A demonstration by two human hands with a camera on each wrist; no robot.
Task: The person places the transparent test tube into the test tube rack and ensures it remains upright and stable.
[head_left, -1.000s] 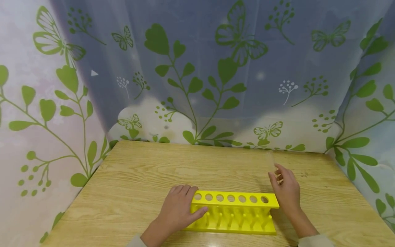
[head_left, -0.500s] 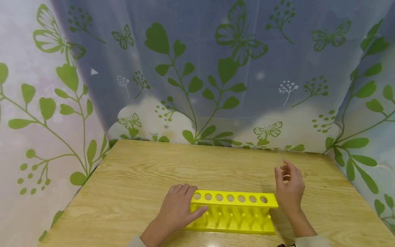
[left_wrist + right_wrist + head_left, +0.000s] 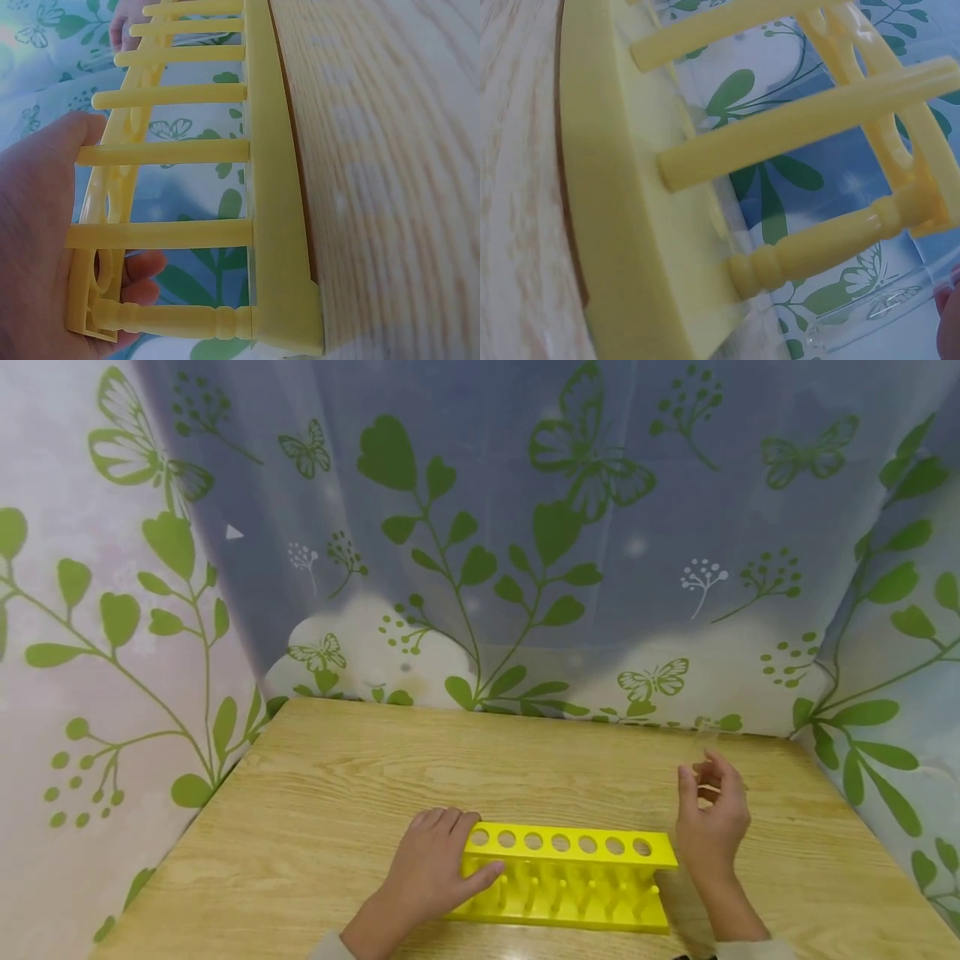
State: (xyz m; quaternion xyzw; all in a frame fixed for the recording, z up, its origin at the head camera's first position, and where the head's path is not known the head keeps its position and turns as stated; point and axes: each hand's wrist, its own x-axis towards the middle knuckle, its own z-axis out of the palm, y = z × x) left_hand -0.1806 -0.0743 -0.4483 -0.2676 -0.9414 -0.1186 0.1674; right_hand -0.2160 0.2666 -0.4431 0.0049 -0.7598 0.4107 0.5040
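A yellow test tube rack (image 3: 570, 920) stands on the table, with a row of round holes along its top and a row of pegs below. My left hand (image 3: 435, 864) grips the rack's left end, thumb in front and fingers over the top bar. In the left wrist view the thumb side of the left hand (image 3: 34, 217) lies against the top bar. To the right of the rack, my right hand (image 3: 716, 814) holds a clear test tube (image 3: 877, 306) between thumb and curled fingers. The tube is nearly invisible in the head view, its upper end faint above the fingers.
The wood-grain table (image 3: 360, 768) reaches back to a blue and white curtain (image 3: 480, 560) printed with green leaves and butterflies. More patterned cloth (image 3: 90, 610) closes in the left side, and the right side too.
My right hand has moved a little to the right, away from the rack's right end, carrying the test tube. The left hand keeps its grip and the rack stays in place.
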